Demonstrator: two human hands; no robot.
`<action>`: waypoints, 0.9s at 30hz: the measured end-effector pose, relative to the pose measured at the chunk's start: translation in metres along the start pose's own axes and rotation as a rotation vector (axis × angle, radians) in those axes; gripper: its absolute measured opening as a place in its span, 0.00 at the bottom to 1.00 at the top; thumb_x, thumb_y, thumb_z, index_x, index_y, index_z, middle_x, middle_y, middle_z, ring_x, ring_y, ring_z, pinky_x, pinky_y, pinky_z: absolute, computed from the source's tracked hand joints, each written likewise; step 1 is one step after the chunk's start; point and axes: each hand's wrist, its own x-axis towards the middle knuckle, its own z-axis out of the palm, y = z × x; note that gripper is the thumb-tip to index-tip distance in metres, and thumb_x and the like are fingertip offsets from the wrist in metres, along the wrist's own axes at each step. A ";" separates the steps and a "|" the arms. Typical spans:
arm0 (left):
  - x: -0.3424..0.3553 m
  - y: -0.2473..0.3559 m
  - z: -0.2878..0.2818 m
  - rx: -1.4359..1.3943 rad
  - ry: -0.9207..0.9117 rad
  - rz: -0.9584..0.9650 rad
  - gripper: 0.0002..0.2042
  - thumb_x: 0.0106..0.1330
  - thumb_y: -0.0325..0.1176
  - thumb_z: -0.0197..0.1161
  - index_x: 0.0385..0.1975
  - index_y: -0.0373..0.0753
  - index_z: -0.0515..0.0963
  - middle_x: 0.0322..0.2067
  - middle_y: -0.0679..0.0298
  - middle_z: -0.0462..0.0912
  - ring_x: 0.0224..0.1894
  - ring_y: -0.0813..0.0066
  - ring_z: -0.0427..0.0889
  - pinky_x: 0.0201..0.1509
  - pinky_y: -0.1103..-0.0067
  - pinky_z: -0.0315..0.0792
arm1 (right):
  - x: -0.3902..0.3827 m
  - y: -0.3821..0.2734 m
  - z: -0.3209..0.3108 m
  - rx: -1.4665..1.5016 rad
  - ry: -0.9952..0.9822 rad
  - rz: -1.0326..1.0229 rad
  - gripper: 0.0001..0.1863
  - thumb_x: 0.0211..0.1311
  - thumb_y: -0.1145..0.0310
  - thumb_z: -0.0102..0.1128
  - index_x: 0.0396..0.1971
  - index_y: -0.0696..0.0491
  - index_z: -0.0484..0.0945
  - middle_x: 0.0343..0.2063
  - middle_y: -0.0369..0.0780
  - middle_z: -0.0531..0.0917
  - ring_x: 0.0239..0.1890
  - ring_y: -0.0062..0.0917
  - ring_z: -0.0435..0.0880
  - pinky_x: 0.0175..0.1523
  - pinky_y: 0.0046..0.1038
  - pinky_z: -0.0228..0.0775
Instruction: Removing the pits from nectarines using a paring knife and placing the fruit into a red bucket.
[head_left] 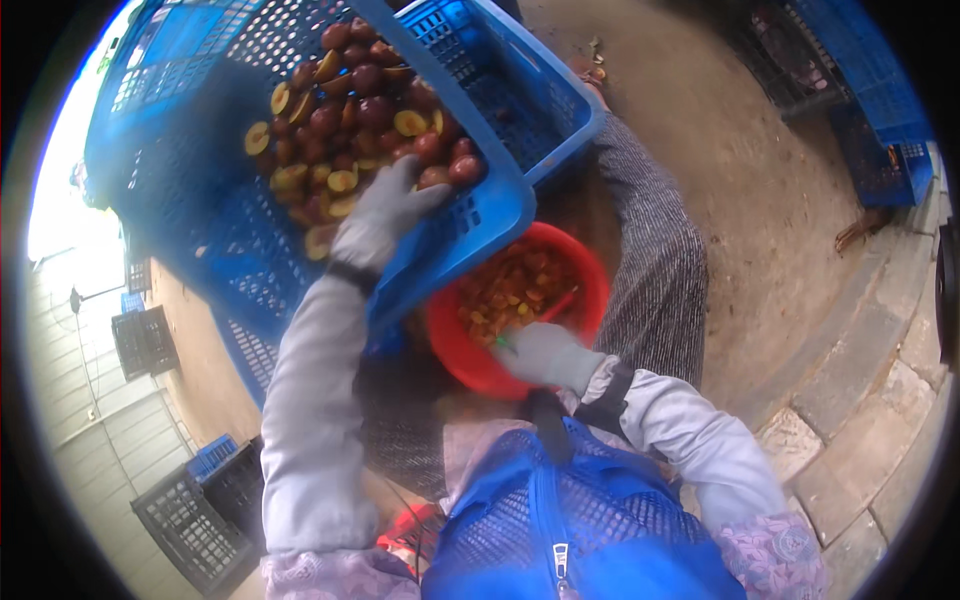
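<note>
A tilted blue plastic crate (520, 205) holds a heap of dark red plums (375, 110), some cut open to yellow flesh. My left hand (390, 212), in a grey glove, reaches over the crate's near side and touches the plums. Its thumb stands apart from the fingers, and no fruit shows in its grip. Below the crate stands a red basin (598, 290) with cut plum pieces (515, 285) inside. Over the basin's near rim is my right hand (548, 357), also gloved, its fingers closed. A small green bit shows at its fingertips; what it belongs to is unclear.
Another blue crate (575, 110) stands behind the tilted one. More crates are stacked at the far right (880, 70) and dark crates (195, 520) lie at the lower left. Patterned trouser fabric (655, 270) borders the basin. Stone paving (850, 400) runs along the right.
</note>
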 end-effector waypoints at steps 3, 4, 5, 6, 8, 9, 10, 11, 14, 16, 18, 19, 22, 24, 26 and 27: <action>0.028 0.021 0.033 0.316 -0.025 -0.164 0.27 0.51 0.45 0.60 0.47 0.34 0.66 0.41 0.50 0.74 0.45 0.61 0.74 0.50 0.73 0.66 | -0.002 0.007 -0.004 0.053 0.034 0.007 0.23 0.58 0.53 0.38 0.36 0.58 0.72 0.30 0.51 0.79 0.33 0.44 0.78 0.41 0.42 0.68; 0.022 0.023 0.030 0.318 -0.002 -0.088 0.25 0.52 0.46 0.59 0.45 0.37 0.67 0.39 0.53 0.75 0.38 0.64 0.76 0.44 0.75 0.69 | -0.003 0.009 -0.004 0.067 0.053 -0.018 0.22 0.58 0.53 0.39 0.35 0.57 0.72 0.28 0.49 0.79 0.30 0.42 0.79 0.38 0.40 0.69; 0.017 0.019 0.025 -0.069 -0.085 -0.184 0.24 0.53 0.47 0.58 0.45 0.38 0.68 0.39 0.54 0.76 0.36 0.67 0.76 0.41 0.77 0.70 | -0.005 0.009 -0.004 0.078 0.067 -0.047 0.21 0.59 0.53 0.40 0.35 0.57 0.72 0.26 0.48 0.79 0.28 0.40 0.79 0.35 0.38 0.71; 0.009 0.011 0.012 -0.453 -0.146 -0.285 0.23 0.53 0.47 0.57 0.44 0.39 0.68 0.39 0.55 0.76 0.34 0.69 0.76 0.39 0.79 0.70 | -0.009 0.005 -0.009 0.279 0.007 -0.027 0.21 0.59 0.53 0.41 0.34 0.57 0.72 0.23 0.45 0.78 0.25 0.35 0.79 0.32 0.35 0.71; -0.014 0.006 -0.008 -1.071 -0.221 -0.367 0.21 0.58 0.48 0.53 0.46 0.40 0.68 0.39 0.58 0.77 0.28 0.78 0.75 0.31 0.87 0.69 | -0.021 -0.003 -0.029 0.680 -0.112 0.016 0.19 0.60 0.53 0.43 0.32 0.56 0.71 0.18 0.40 0.76 0.20 0.26 0.78 0.24 0.27 0.71; -0.033 0.013 -0.018 -1.198 -0.211 -0.293 0.22 0.58 0.47 0.52 0.48 0.38 0.67 0.39 0.57 0.77 0.29 0.78 0.75 0.31 0.87 0.69 | -0.028 -0.009 -0.035 0.759 -0.075 -0.018 0.19 0.60 0.54 0.44 0.31 0.56 0.70 0.16 0.38 0.74 0.18 0.23 0.76 0.21 0.24 0.69; -0.049 0.027 -0.022 -1.329 -0.213 -0.208 0.23 0.59 0.46 0.50 0.50 0.37 0.66 0.40 0.57 0.77 0.30 0.77 0.75 0.31 0.86 0.70 | -0.036 -0.012 -0.041 0.840 -0.028 -0.042 0.18 0.61 0.54 0.44 0.30 0.56 0.70 0.15 0.36 0.72 0.16 0.19 0.74 0.19 0.20 0.67; -0.064 0.037 -0.021 -1.457 -0.217 -0.118 0.24 0.60 0.45 0.49 0.51 0.36 0.65 0.41 0.57 0.76 0.30 0.77 0.76 0.32 0.85 0.70 | -0.040 -0.014 -0.044 0.920 0.020 -0.066 0.18 0.61 0.54 0.45 0.30 0.57 0.69 0.13 0.35 0.70 0.14 0.16 0.72 0.17 0.17 0.65; -0.115 0.052 -0.012 -1.644 -0.254 -0.015 0.27 0.61 0.45 0.48 0.56 0.33 0.59 0.43 0.55 0.75 0.32 0.75 0.76 0.35 0.83 0.71 | -0.049 -0.031 -0.043 0.911 0.083 -0.157 0.18 0.62 0.54 0.42 0.28 0.56 0.68 0.10 0.34 0.70 0.10 0.16 0.70 0.16 0.17 0.65; -0.145 0.063 0.000 -1.565 -0.162 0.046 0.29 0.61 0.47 0.48 0.57 0.32 0.57 0.44 0.53 0.74 0.33 0.73 0.76 0.36 0.81 0.72 | -0.053 -0.046 -0.033 0.893 0.110 -0.175 0.18 0.62 0.54 0.43 0.27 0.56 0.68 0.10 0.38 0.72 0.11 0.20 0.72 0.18 0.22 0.66; -0.166 0.072 0.020 -1.630 -0.057 0.090 0.29 0.62 0.49 0.46 0.55 0.31 0.59 0.43 0.49 0.74 0.33 0.70 0.76 0.36 0.79 0.73 | -0.058 -0.054 -0.017 0.633 0.201 -0.210 0.19 0.61 0.53 0.43 0.27 0.56 0.68 0.13 0.43 0.74 0.14 0.29 0.75 0.22 0.29 0.67; -0.171 0.069 0.030 -1.720 -0.051 0.068 0.28 0.62 0.48 0.45 0.54 0.31 0.60 0.44 0.49 0.73 0.33 0.70 0.76 0.37 0.79 0.72 | -0.061 -0.055 -0.009 0.502 0.247 -0.227 0.19 0.61 0.52 0.43 0.28 0.56 0.68 0.14 0.46 0.75 0.16 0.34 0.77 0.24 0.33 0.68; -0.185 0.072 0.047 -1.866 0.059 -0.041 0.23 0.65 0.47 0.42 0.48 0.31 0.65 0.43 0.50 0.74 0.33 0.72 0.75 0.37 0.80 0.71 | -0.065 -0.052 0.010 0.269 0.435 -0.296 0.20 0.60 0.51 0.42 0.28 0.56 0.68 0.19 0.52 0.75 0.26 0.47 0.76 0.33 0.42 0.66; -0.191 0.068 0.057 -1.937 0.098 -0.066 0.22 0.65 0.46 0.43 0.46 0.31 0.68 0.41 0.52 0.75 0.32 0.70 0.76 0.37 0.78 0.72 | -0.070 -0.054 0.015 0.374 0.342 -0.226 0.20 0.60 0.51 0.42 0.28 0.55 0.68 0.18 0.49 0.75 0.25 0.43 0.76 0.30 0.39 0.66; -0.199 0.069 0.064 -1.917 0.165 -0.054 0.21 0.66 0.43 0.42 0.46 0.31 0.68 0.40 0.55 0.75 0.35 0.69 0.76 0.41 0.77 0.72 | -0.073 -0.057 0.016 0.578 0.180 -0.135 0.19 0.61 0.52 0.43 0.28 0.55 0.68 0.16 0.43 0.76 0.19 0.32 0.77 0.24 0.31 0.68; -0.201 0.073 0.065 -1.876 0.205 -0.040 0.20 0.66 0.42 0.41 0.46 0.31 0.68 0.41 0.55 0.74 0.37 0.70 0.75 0.43 0.77 0.71 | -0.074 -0.058 0.015 0.679 0.101 -0.086 0.19 0.61 0.52 0.43 0.28 0.55 0.68 0.15 0.40 0.76 0.16 0.26 0.78 0.21 0.27 0.69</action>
